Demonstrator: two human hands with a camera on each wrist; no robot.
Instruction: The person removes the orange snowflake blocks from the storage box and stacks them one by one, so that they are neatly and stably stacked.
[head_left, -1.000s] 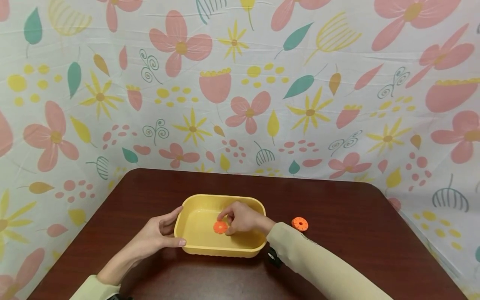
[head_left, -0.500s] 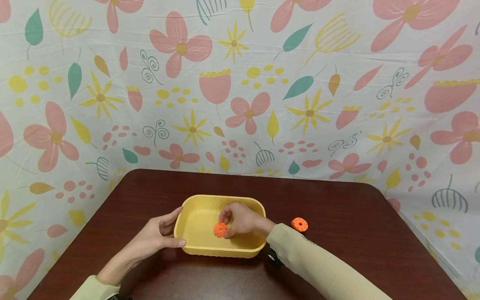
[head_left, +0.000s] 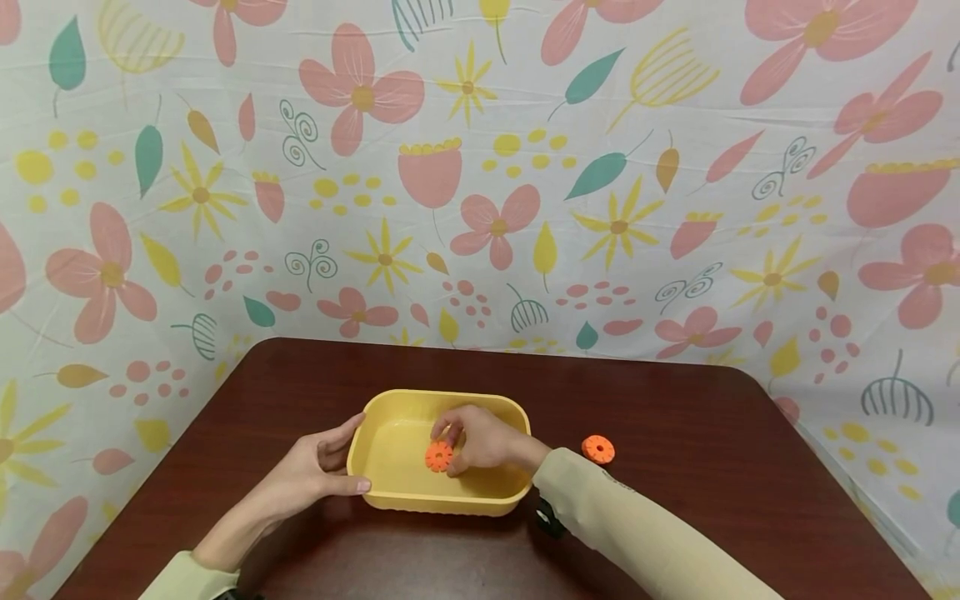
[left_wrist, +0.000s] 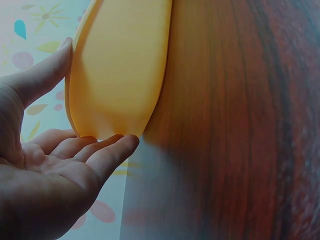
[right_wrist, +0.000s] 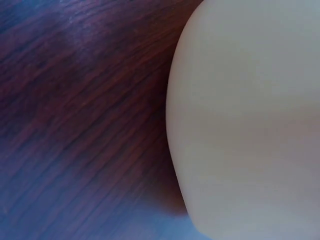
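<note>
A yellow plastic tub (head_left: 405, 497) stands on the dark wooden table in the head view. At its left end, my left hand (head_left: 303, 475) holds it, the thumb on the near corner and the fingers at the far corner. The left wrist view shows that hand (left_wrist: 60, 160) with fingertips against the tub's end wall (left_wrist: 120, 75). My right hand (head_left: 483, 439) reaches inside from the right and pinches an orange notched disc (head_left: 438, 457), whose flat face is tilted toward the head camera. Its fingers do not appear in the right wrist view.
Right of the tub, another orange notched disc (head_left: 598, 449) lies on the table (head_left: 675, 417). A flower-patterned cloth (head_left: 495, 167) hangs behind the table. In the right wrist view, a pale curved surface (right_wrist: 245, 120) fills the right side, too close to identify.
The orange disc in the tub has tipped up from lying nearly flat to facing the camera, between the right hand's fingers. The left hand and the tub have stayed put.
</note>
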